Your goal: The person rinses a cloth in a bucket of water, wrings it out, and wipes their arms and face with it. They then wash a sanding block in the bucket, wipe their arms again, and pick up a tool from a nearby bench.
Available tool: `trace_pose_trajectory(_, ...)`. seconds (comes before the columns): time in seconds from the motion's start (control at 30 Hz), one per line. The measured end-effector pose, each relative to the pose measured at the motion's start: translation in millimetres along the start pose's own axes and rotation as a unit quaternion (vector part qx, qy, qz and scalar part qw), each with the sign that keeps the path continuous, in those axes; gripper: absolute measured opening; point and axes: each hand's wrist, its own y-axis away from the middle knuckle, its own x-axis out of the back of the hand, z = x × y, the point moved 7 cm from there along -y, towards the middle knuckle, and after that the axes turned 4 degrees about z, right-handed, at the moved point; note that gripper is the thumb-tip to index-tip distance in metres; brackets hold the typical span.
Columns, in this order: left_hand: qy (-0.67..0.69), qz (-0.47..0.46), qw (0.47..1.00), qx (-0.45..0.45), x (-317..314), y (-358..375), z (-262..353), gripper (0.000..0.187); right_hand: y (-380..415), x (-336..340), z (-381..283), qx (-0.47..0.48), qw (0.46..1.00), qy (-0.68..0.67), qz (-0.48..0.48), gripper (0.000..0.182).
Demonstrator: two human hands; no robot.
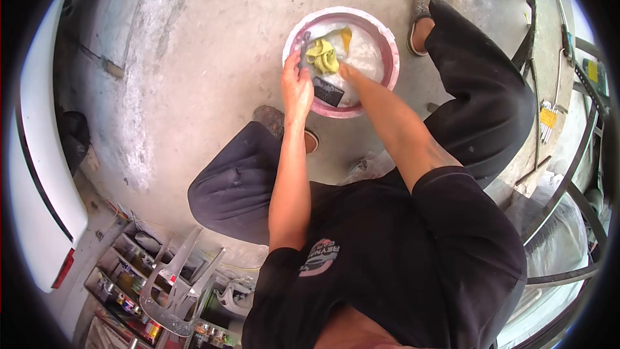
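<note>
**Q:** Location of the yellow-green cloth point(323, 56)?

**A:** Lies bunched between both hands, inside the pink basin point(391, 52).

**Q:** State of the left hand point(298, 84)?

**A:** Fairly wide, fingers extended, at the basin rim to the left of the cloth. Shows no clear grip.

**Q:** And of the right hand point(347, 72)?

**A:** Reaches into the basin, right beside the cloth. With fingers partly hidden, cannot tell wide from narrow, nor grip from mere contact.

**Q:** Other contents noted?

**A:** Yes. A black block point(328, 92), bodyward of the cloth and between the wrists; an orange-yellow piece point(347, 39), just beyond the right hand.

**Q:** Step in hand?

**A:** Judged as wet handling of the cloth, probably rinsing.

**Q:** Requirement of the next move?

**A:** Appears to call for a secure hold from both sides, clear of the block.
</note>
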Motion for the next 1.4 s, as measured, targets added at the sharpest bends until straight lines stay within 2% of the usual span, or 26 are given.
trace_pose_trajectory(0.07,-0.022,-0.030,0.999,0.015,-5,-2,-6,0.046,24,-3,-8,-0.015,1.000,-0.011,0.007,0.043)
trace_pose_trajectory(0.17,-0.126,-0.032,0.991,-0.039,-11,-4,-12,0.048,44,-1,-16,-0.040,0.998,-0.043,0.008,0.043)
trace_pose_trajectory(0.2,-0.123,-0.030,0.991,-0.041,-13,-7,-18,0.048,43,1,-17,-0.046,0.997,-0.056,0.003,0.043)
trace_pose_trajectory(0.27,-0.048,-0.031,0.998,0.019,-13,-8,-35,0.048,27,0,-6,-0.058,0.996,-0.072,-0.009,0.043)
trace_pose_trajectory(0.33,-0.036,-0.029,0.998,0.040,-12,-6,-33,0.049,-16,-20,16,-0.081,0.953,-0.234,-0.174,0.050)
trace_pose_trajectory(0.4,-0.022,-0.028,0.997,0.063,-11,-2,-32,0.049,-6,-14,18,-0.092,0.957,-0.207,-0.183,0.057)
trace_pose_trajectory(0.47,-0.052,-0.131,0.986,0.093,-20,-1,-35,0.051,-9,0,19,-0.057,0.989,-0.054,-0.124,0.046)
trace_pose_trajectory(0.5,-0.121,-0.105,0.987,0.014,-20,-3,-40,0.050,-22,8,27,-0.056,0.989,-0.050,-0.124,0.046)
trace_pose_trajectory(0.53,-0.119,-0.102,0.988,0.011,-22,1,-45,0.050,-38,13,28,0.077,0.967,0.163,-0.179,0.046)
trace_pose_trajectory(0.57,-0.133,-0.091,0.987,-0.028,-23,5,-34,0.050,-28,8,15,0.206,0.880,0.367,-0.222,0.046)
trace_pose_trajectory(0.6,-0.147,-0.077,0.984,-0.068,-25,7,-21,0.050,-23,9,8,0.212,0.876,0.372,-0.221,0.046)
trace_pose_trajectory(0.63,-0.132,-0.108,0.985,0.003,-28,12,-24,0.049,-19,13,13,0.175,0.849,0.452,-0.210,0.046)
trace_pose_trajectory(0.67,-0.129,-0.102,0.986,0.000,-25,12,-28,0.049,-2,17,10,0.135,0.816,0.527,-0.196,0.046)
trace_pose_trajectory(0.73,-0.049,-0.142,0.989,0.002,-35,10,-39,0.048,19,24,-6,0.121,0.829,0.517,-0.173,0.047)
trace_pose_trajectory(0.8,-0.021,-0.151,0.988,0.024,-34,14,-32,0.045,7,32,7,0.124,0.938,0.273,-0.173,0.047)
trace_pose_trajectory(0.83,-0.013,-0.123,0.992,0.009,-31,12,-36,0.044,-24,39,27,0.186,0.968,0.120,-0.121,0.042)
trace_pose_trajectory(0.87,-0.006,-0.095,0.995,-0.007,-27,9,-42,0.043,-9,40,17,0.188,0.968,0.123,-0.115,0.042)
trace_pose_trajectory(0.93,-0.008,-0.052,0.998,-0.038,-23,6,-49,0.040,33,38,-5,0.071,0.995,-0.019,-0.066,0.036)
trace_pose_trajectory(1.0,-0.005,-0.070,0.994,-0.083,-24,8,-44,0.039,14,35,0,0.155,0.986,-0.034,-0.049,0.027)
trace_pose_trajectory(1.03,-0.050,-0.082,0.992,-0.084,-23,12,-33,0.040,12,31,-4,0.220,0.973,0.003,-0.067,0.028)
trace_pose_trajectory(1.07,0.003,-0.082,0.993,-0.084,-28,8,-46,0.040,4,35,-10,0.397,0.914,0.067,0.058,0.027)
trace_pose_trajectory(1.1,-0.031,-0.093,0.990,-0.098,-29,6,-49,0.039,3,38,-10,0.425,0.886,0.130,0.130,0.026)
trace_pose_trajectory(1.13,-0.010,-0.084,0.992,-0.095,-29,6,-53,0.038,34,41,-18,0.240,0.966,0.071,0.059,0.028)
trace_pose_trajectory(1.2,-0.015,-0.071,0.996,-0.055,-26,6,-54,0.038,51,47,-33,0.253,0.938,0.165,0.168,0.033)
trace_pose_trajectory(1.33,0.011,-0.042,0.999,-0.024,-17,5,-57,0.034,72,61,-38,0.237,0.928,0.181,0.223,0.033)
trace_pose_trajectory(1.4,0.052,-0.008,0.999,0.009,-9,8,-49,0.030,79,63,-38,0.202,0.904,0.303,0.226,0.031)
